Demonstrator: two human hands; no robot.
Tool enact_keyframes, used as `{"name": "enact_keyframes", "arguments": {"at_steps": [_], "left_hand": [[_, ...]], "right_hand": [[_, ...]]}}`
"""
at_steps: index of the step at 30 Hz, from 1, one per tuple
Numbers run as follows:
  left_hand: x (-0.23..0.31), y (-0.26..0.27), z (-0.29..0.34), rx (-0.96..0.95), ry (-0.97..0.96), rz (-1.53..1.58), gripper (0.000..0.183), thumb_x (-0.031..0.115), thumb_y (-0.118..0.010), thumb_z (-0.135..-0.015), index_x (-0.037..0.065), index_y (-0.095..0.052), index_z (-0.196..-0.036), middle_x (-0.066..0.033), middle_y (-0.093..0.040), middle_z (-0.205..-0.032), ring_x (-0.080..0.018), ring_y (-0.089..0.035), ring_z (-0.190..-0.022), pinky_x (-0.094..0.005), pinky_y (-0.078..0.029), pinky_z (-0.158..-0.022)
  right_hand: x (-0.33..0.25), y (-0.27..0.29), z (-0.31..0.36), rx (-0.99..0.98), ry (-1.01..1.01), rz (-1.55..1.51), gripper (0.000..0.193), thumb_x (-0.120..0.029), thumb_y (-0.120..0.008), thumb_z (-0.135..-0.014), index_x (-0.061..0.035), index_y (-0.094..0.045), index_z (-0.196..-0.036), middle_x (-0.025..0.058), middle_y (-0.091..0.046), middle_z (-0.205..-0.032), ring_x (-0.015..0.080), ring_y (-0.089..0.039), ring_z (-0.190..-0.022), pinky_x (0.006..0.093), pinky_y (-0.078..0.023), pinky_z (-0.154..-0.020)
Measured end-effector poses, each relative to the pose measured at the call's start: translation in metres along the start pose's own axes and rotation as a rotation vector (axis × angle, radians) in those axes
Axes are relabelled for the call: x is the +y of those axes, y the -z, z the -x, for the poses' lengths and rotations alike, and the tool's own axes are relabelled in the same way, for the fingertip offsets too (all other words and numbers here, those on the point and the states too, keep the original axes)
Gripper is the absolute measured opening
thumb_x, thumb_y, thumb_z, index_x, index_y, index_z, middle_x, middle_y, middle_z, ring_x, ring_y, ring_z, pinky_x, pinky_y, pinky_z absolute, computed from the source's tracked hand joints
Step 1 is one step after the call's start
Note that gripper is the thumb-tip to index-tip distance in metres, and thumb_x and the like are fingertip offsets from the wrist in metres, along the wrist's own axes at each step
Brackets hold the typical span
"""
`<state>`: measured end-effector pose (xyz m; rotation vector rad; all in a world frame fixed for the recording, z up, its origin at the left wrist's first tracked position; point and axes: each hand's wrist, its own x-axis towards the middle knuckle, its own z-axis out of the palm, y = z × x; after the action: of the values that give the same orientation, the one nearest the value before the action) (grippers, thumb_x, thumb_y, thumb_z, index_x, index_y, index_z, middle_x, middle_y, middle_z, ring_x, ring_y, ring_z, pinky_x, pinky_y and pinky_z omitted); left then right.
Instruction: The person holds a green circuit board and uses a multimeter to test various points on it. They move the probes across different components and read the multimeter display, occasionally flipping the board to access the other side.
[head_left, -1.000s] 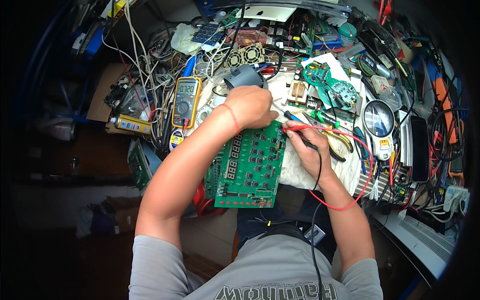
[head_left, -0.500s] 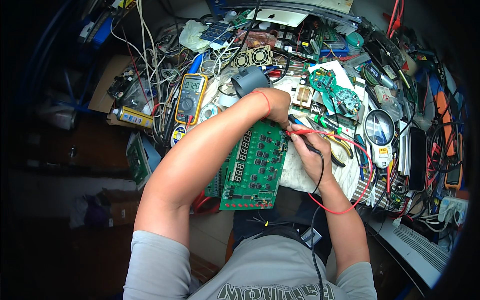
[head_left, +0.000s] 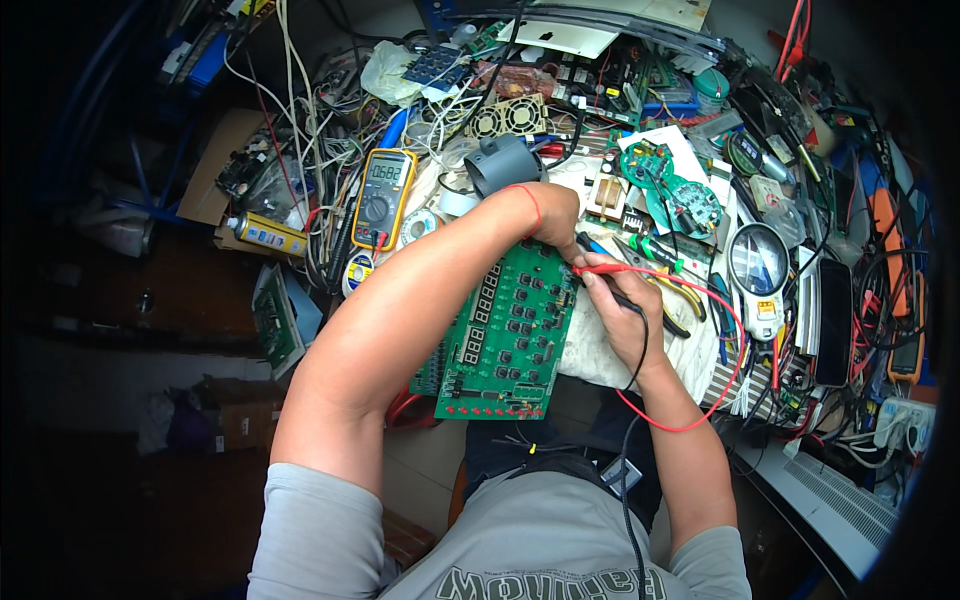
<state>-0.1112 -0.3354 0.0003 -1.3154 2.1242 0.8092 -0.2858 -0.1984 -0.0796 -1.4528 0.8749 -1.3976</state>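
A green circuit board (head_left: 515, 345) with seven-segment displays, black push buttons and a row of red parts along its near edge is held tilted over the table's front edge. My left hand (head_left: 556, 215) is closed at the board's far end, its fingertips partly hidden. In my right hand (head_left: 622, 310) are a red test probe (head_left: 605, 269) and a black test probe (head_left: 624, 301), gripped together like a pair of pens. Their tips meet the board's upper right edge, though the exact contact spots are too small to make out. A yellow multimeter (head_left: 382, 197) with a lit display lies left of the board.
Yellow-handled pliers (head_left: 690, 300) lie right of my right hand, near a white magnifier (head_left: 757, 262). Behind stand a grey cylinder (head_left: 500, 165) and round green boards (head_left: 690, 205). A spray can (head_left: 268, 233) lies at left. Tangled cables and electronic parts crowd the back.
The multimeter's reading has changed. The board's near end has shifted slightly left, while both hands keep nearly the same place and grip.
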Motion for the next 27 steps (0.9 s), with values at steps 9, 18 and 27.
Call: {"name": "enact_keyframes", "arguments": {"at_steps": [9, 18, 27], "left_hand": [[0.003, 0.001, -0.007, -0.074, 0.026, -0.016, 0.063, 0.057, -0.089, -0.073, -0.003, -0.081, -0.090, -0.0190, -0.077, -0.083, -0.0306, -0.071, -0.071, -0.0430, -0.057, -0.070], [0.004, 0.002, -0.011, -0.143, 0.087, 0.068, 0.067, 0.051, -0.095, -0.068, -0.004, -0.081, -0.104, -0.0165, -0.080, -0.103, -0.0293, -0.076, -0.084, -0.0415, -0.062, -0.078], [-0.002, -0.003, -0.019, -0.132, 0.068, 0.083, 0.069, 0.049, -0.095, -0.069, -0.005, -0.080, -0.109, -0.0176, -0.079, -0.108, -0.0305, -0.077, -0.086, -0.0428, -0.062, -0.076]], "right_hand": [[-0.002, 0.000, 0.000, -0.017, -0.012, -0.007, 0.024, 0.004, -0.072, -0.096, 0.0034, -0.074, -0.120, 0.0136, -0.080, -0.111, 0.0174, -0.076, -0.097, 0.0289, -0.059, -0.087], [0.000, 0.001, 0.000, -0.028, -0.029, -0.031, 0.025, 0.004, -0.071, -0.097, 0.0035, -0.073, -0.122, 0.0145, -0.080, -0.113, 0.0184, -0.077, -0.101, 0.0295, -0.059, -0.089], [0.001, 0.001, 0.001, -0.022, -0.041, -0.009, 0.026, 0.003, -0.072, -0.097, 0.0027, -0.074, -0.122, 0.0136, -0.080, -0.111, 0.0175, -0.077, -0.099, 0.0289, -0.059, -0.089]]}}
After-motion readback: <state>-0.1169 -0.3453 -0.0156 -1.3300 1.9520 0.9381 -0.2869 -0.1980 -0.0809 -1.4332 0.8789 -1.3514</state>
